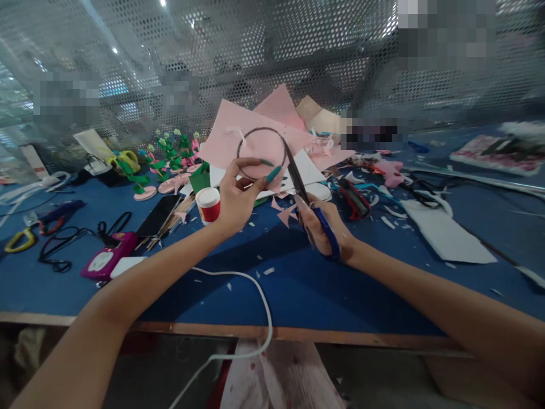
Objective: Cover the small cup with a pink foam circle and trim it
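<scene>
My left hand (pixel 240 196) pinches a pink foam sheet (pixel 255 142) with a dark circle drawn on it, held upright above the blue table (pixel 298 284). My right hand (pixel 323 227) grips blue-handled scissors (pixel 304 196). Their blades point up and away along the right side of the drawn circle. Small pink offcuts (pixel 286 215) lie on the table just under the hands.
A red-and-white glue pot (pixel 208 204), a phone (pixel 158 216), a pink device (pixel 108 261) and a white cable (pixel 255 289) lie at left. Green and pink foam flowers (pixel 164 162) stand behind. Red scissors (pixel 353 199), white foam (pixel 443 233) and scraps lie at right. A perforated screen (pixel 298 51) backs the table.
</scene>
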A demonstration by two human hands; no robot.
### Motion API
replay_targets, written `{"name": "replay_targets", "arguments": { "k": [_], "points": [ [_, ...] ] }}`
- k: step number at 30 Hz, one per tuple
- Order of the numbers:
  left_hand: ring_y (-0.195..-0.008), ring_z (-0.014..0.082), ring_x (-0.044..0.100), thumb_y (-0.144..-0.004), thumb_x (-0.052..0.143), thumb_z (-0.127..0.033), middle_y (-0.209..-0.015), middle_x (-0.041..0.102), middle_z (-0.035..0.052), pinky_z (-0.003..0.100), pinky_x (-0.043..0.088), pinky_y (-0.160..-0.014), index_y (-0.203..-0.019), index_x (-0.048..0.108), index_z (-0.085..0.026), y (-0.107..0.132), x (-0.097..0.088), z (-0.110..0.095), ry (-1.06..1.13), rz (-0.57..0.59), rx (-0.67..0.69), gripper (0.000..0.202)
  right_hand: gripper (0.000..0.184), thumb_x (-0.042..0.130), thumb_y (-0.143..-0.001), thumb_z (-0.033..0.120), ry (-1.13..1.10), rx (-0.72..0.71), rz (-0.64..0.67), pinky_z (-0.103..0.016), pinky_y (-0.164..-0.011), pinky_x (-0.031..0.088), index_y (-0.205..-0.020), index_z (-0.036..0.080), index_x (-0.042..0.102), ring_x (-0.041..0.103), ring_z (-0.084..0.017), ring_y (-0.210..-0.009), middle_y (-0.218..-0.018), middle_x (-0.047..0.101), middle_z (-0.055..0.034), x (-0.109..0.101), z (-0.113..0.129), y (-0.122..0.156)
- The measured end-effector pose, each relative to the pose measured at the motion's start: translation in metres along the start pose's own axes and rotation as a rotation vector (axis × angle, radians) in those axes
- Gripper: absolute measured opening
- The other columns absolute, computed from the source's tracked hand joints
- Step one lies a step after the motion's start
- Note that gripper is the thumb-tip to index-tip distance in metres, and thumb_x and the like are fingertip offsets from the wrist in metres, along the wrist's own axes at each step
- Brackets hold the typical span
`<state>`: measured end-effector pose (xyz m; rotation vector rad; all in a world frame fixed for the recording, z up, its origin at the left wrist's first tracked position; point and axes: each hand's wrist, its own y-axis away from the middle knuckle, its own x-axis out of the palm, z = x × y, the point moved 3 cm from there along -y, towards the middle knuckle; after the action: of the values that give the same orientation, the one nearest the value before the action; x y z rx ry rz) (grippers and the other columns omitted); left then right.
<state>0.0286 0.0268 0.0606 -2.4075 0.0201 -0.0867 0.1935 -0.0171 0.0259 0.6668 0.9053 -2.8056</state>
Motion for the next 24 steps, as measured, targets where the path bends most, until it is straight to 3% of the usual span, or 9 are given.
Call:
{"name": "replay_targets", "arguments": {
  "k": [5, 11, 17, 24],
  "points": [
    [-0.06, 0.0071, 0.06, -0.067, 0.074, -0.028, -0.078, 0.061, -0.0025, 0.019, 0.053, -0.056, -0.092, 0.055, -0.021, 0.0012, -0.0001, -0.0006, -0.009, 0.014, -0.001, 0.033, 0.046, 0.036, -0.085, 0.062, 0.038, -0.076, -0.023, -0.026, -0.047, 0.031, -0.064, 0.022, 0.041, 0.045, -0.011, -0.049, -0.052, 0.044, 0.0018, 0.0002, 0.0003, 0.0],
    [-0.064, 0.0081, 0.061, -0.066, 0.076, -0.032, -0.079, 0.06, -0.0026, 0.021, 0.053, -0.059, -0.092, 0.053, -0.022, 0.0053, 0.0015, -0.0016, 0.003, -0.001, 0.016, 0.036, 0.045, 0.037, -0.086, 0.061, -0.002, -0.036, -0.037, -0.026, -0.047, 0.032, -0.066, 0.022, 0.047, 0.049, -0.013, -0.054, -0.05, 0.041, 0.0019, 0.0015, 0.0012, 0.002],
    [-0.063, 0.0082, 0.062, -0.065, 0.076, -0.034, -0.077, 0.059, -0.0035, 0.02, 0.052, -0.057, -0.091, 0.053, -0.022, 0.0058, 0.0019, -0.0028, 0.006, -0.005, 0.026, 0.037, 0.045, 0.037, -0.087, 0.059, 0.034, -0.022, -0.04, -0.027, -0.049, 0.03, -0.06, 0.022, 0.041, 0.045, -0.011, -0.052, -0.052, 0.04, 0.002, 0.0007, 0.0024, 0.0016],
    [-0.058, 0.0044, 0.057, -0.065, 0.076, -0.033, -0.078, 0.058, -0.0041, 0.016, 0.051, -0.054, -0.089, 0.053, -0.021, 0.0075, 0.0033, -0.0053, 0.009, -0.011, 0.043, 0.036, 0.044, 0.033, -0.087, 0.061, 0.046, -0.032, -0.041, -0.027, -0.046, 0.027, -0.069, 0.022, 0.043, 0.042, -0.011, -0.049, -0.05, 0.038, 0.0036, 0.0022, 0.0028, 0.0022]
  ]
}}
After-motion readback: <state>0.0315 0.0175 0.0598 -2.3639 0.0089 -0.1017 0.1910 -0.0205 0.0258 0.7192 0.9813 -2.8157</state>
